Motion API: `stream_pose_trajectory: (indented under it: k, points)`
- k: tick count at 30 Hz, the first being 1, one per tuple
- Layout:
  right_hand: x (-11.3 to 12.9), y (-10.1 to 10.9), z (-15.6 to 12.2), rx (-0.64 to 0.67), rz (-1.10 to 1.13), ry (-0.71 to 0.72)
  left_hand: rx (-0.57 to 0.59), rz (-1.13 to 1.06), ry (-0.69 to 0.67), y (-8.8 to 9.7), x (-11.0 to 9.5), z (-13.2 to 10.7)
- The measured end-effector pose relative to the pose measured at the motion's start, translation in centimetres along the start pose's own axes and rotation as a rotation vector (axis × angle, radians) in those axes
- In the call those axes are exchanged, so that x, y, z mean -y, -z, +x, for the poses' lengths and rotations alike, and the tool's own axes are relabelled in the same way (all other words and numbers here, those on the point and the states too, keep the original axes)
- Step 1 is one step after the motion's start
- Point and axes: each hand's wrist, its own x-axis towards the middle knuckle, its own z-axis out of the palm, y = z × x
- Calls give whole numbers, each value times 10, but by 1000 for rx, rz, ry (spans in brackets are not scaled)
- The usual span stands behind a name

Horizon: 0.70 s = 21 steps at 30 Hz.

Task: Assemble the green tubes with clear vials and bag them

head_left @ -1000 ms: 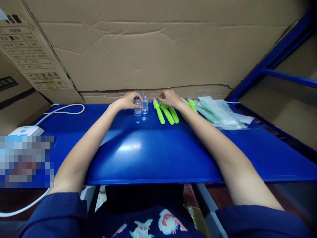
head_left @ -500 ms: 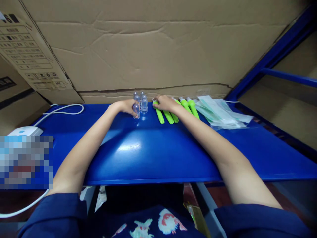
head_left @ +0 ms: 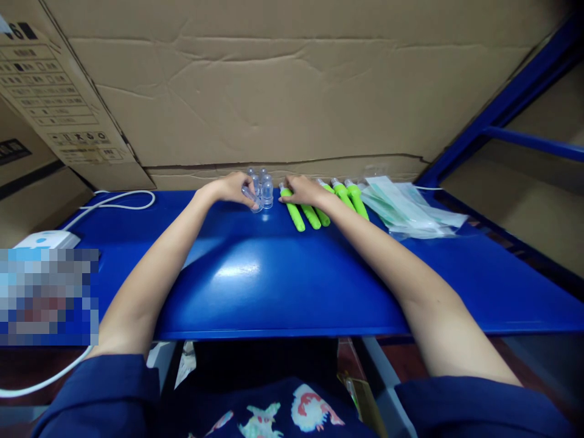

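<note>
Both my arms reach across a blue table (head_left: 283, 280) to its far edge. My left hand (head_left: 233, 187) is closed on a small clear plastic vial (head_left: 252, 198), which is tilted just above the table. Several more clear vials (head_left: 265, 187) stand upright right beside it. My right hand (head_left: 305, 189) lies with its fingers curled over the tops of a row of bright green pen-shaped pieces (head_left: 305, 214). Two more green pieces (head_left: 349, 194) lie to the right of that hand.
A pile of clear and pale green sealed pouches (head_left: 406, 210) lies at the right. Cardboard boxes (head_left: 274, 91) wall off the back. A white device (head_left: 45, 240) with a white cable (head_left: 119, 199) sits at the left. A blue frame (head_left: 515, 103) rises at the right.
My left hand has tipped and lifted one clear vial from the group. My right hand slid left from the outer green pieces onto the tops of the left ones.
</note>
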Motion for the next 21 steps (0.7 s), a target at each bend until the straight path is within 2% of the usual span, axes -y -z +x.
stream_pose_trajectory:
  k: [7,11,16,21]
  points:
    - [7,-2,-1,13,-18,-2,-46,-72,-22,2,-3,-2]
    - [8,-3,1,32,7,15,-3,-178,-75,5,-9,-5]
    - [14,-4,-3,127,160,-62,-46,-175,-105,7,-16,-6]
    - [18,1,-7,153,251,-95,-94,-198,-51,5,-12,-2]
